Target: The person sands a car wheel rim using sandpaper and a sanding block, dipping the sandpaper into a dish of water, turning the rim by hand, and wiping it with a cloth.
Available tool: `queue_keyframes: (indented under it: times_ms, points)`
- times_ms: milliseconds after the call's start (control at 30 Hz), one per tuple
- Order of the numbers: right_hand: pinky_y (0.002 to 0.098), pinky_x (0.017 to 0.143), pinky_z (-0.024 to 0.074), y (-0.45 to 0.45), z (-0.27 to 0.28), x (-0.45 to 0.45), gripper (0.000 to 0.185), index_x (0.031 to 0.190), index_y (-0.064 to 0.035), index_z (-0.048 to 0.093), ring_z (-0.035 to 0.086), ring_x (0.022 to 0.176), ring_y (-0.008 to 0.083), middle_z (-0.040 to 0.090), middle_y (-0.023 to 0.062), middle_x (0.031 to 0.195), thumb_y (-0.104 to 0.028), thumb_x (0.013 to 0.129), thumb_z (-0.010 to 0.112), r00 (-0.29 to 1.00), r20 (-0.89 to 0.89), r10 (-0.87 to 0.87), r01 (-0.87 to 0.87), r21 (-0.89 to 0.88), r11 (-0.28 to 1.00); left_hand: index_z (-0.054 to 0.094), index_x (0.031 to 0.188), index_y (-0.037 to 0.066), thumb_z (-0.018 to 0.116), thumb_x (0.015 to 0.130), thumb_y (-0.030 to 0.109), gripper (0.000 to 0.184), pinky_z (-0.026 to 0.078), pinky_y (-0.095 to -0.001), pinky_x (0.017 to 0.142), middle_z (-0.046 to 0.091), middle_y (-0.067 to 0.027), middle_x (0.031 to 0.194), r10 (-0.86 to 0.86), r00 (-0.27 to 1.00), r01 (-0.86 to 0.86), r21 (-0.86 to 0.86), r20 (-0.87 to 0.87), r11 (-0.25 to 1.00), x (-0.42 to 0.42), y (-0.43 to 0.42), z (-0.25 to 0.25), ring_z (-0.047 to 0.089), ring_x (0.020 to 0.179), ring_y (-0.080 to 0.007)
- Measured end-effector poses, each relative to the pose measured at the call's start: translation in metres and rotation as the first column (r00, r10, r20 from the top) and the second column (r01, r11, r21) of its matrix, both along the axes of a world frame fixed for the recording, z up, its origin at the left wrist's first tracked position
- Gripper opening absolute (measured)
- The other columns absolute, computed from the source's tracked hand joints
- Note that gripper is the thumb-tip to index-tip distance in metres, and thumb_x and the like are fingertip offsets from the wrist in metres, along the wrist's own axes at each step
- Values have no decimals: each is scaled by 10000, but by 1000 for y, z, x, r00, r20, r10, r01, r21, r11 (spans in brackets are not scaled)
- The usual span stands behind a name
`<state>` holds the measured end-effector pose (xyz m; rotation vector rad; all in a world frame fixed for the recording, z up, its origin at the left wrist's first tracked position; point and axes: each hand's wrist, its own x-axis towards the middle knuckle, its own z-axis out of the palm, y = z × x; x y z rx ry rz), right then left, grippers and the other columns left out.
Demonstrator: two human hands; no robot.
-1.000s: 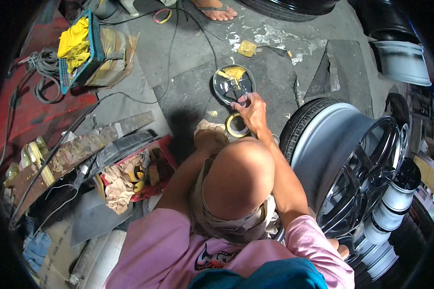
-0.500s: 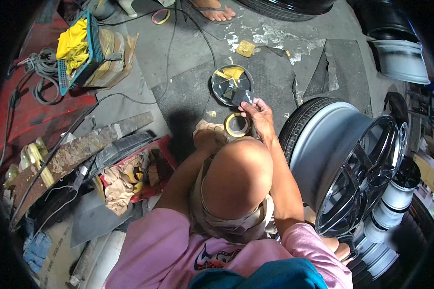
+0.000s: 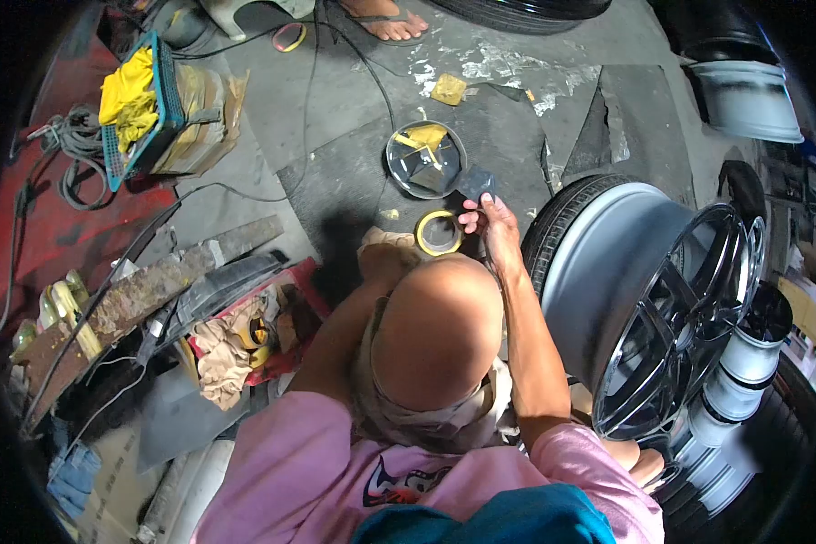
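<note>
My right hand (image 3: pixel 497 225) pinches a small dark grey sheet (image 3: pixel 478 184) that looks like sandpaper. It is just beyond the right rim of a round bowl (image 3: pixel 391 163) holding dark liquid and yellow scraps (image 3: pixel 423 138). My left hand (image 3: pixel 388 263) is low beside my raised knee, its fingers largely hidden. Crumpled tan material, apparently paper (image 3: pixel 392 238), shows at that hand; whether it is gripped cannot be made out. A yellow roll of tape (image 3: pixel 439 213) is between my hands, just past the knee.
Close on my right stands a tyre (image 3: pixel 546 231) with a black-spoked wheel (image 3: pixel 689 317). To the left are a red box of crumpled paper (image 3: pixel 313 295), a rusty strip (image 3: pixel 172 272) and a blue basket (image 3: pixel 165 100). Cables (image 3: pixel 308 118) cross the floor. Another person's foot (image 3: pixel 390 18) is ahead.
My right hand has drawn the dark sheet away from the bowl, to the right and slightly towards me. The whole view has shifted a little; my left hand stays beside the knee.
</note>
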<state>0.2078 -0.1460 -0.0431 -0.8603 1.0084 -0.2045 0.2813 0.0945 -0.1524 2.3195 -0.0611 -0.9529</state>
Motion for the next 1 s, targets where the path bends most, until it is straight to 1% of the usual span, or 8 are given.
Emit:
queue_keyframes:
  times_ms: [100, 200, 300, 433, 567, 600, 800, 1000]
  points:
    - [304, 757, 554, 0, 4, -7, 234, 1116, -60, 706, 673, 796, 131, 747, 72, 977, -293, 1102, 700, 998, -33, -48, 47, -51, 998, 780, 1251, 37, 713, 990, 263, 352, 554, -381, 1009, 751, -151, 1267, -8, 1000, 8, -13, 2, 1000, 0, 1, 2, 721, 1163, -254]
    - [255, 718, 441, -1, 5, -12, 197, 995, -18, 681, 520, 802, 67, 616, 5, 966, -190, 1024, 773, 992, -118, -55, -5, -454, 891, 779, 1255, 37, 710, 992, 263, 353, 554, -381, 1012, 749, -151, 1272, -27, 1000, 27, -30, -2, 999, 1, 2, 1, 720, 1168, -255]
    - [284, 771, 486, -2, 3, -32, 150, 962, -2, 625, 546, 873, 122, 637, 51, 1022, -93, 953, 744, 995, -45, -88, 34, -688, 725, 779, 1259, 38, 708, 994, 262, 355, 553, -381, 1016, 748, -151, 1278, -70, 998, 70, -66, -5, 995, 4, 8, 3, 719, 1174, -255]
    - [359, 663, 457, 6, 24, -51, 192, 888, -26, 575, 522, 755, 165, 591, 88, 852, -146, 916, 722, 978, -144, -148, 32, -602, 798, 778, 1264, 38, 705, 996, 262, 357, 553, -381, 1020, 747, -151, 1285, -153, 988, 148, -141, -25, 979, 15, 22, 13, 718, 1181, -255]
    - [453, 773, 514, 18, 78, -75, 236, 1007, -25, 580, 633, 839, 342, 637, 181, 979, -190, 905, 714, 944, -236, -233, -8, -719, 695, 778, 1269, 39, 702, 998, 261, 359, 552, -381, 1024, 745, -151, 1292, -236, 972, 232, -184, -2, 955, 39, 21, 38, 717, 1187, -256]
    - [484, 865, 530, 20, 92, -84, 271, 1084, -27, 589, 677, 957, 390, 674, 207, 1097, -207, 916, 702, 943, -271, -192, -25, -635, 772, 778, 1270, 39, 701, 999, 261, 359, 552, -381, 1025, 745, -151, 1294, -250, 968, 249, -185, 18, 951, 41, 22, 45, 716, 1189, -256]
    - [510, 922, 530, 53, 87, -152, 281, 1167, -29, 687, 666, 1053, 430, 678, 198, 1114, -210, 956, 725, 957, -243, -156, -92, -769, 632, 777, 1278, 40, 696, 1002, 260, 362, 551, -381, 1031, 742, -151, 1304, -219, 959, 259, -248, 178, 933, 48, 31, 105, 715, 1200, -257]
    - [502, 901, 541, 76, 98, -177, 227, 1069, -8, 724, 686, 994, 395, 691, 186, 1058, -207, 961, 752, 947, -253, -199, -43, -712, 701, 776, 1286, 41, 691, 1006, 259, 366, 549, -381, 1037, 740, -150, 1315, -108, 857, 328, -372, 504, 868, 86, 40, 214, 713, 1210, -257]
